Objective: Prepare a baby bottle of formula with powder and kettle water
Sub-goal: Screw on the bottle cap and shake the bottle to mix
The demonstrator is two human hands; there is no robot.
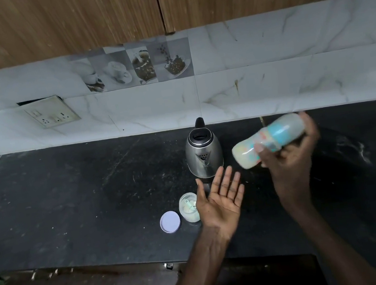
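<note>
My right hand [288, 151] grasps the baby bottle [269, 141] round its middle, above the counter [68, 196]. Bottle tilted almost flat, blurred, milky inside. Left hand [219, 198] at its 7 o'clock: palm up, fingers released, holding nothing. Kettle [204, 154] at 12 o'clock from left hand. Open powder jar [188, 207] at 9 o'clock, lid [170, 221] just beside.

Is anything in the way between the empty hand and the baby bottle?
Nothing visible. The open left hand is close to the bottle, which the right hand grips. The kettle stands just left of that gap.
</note>
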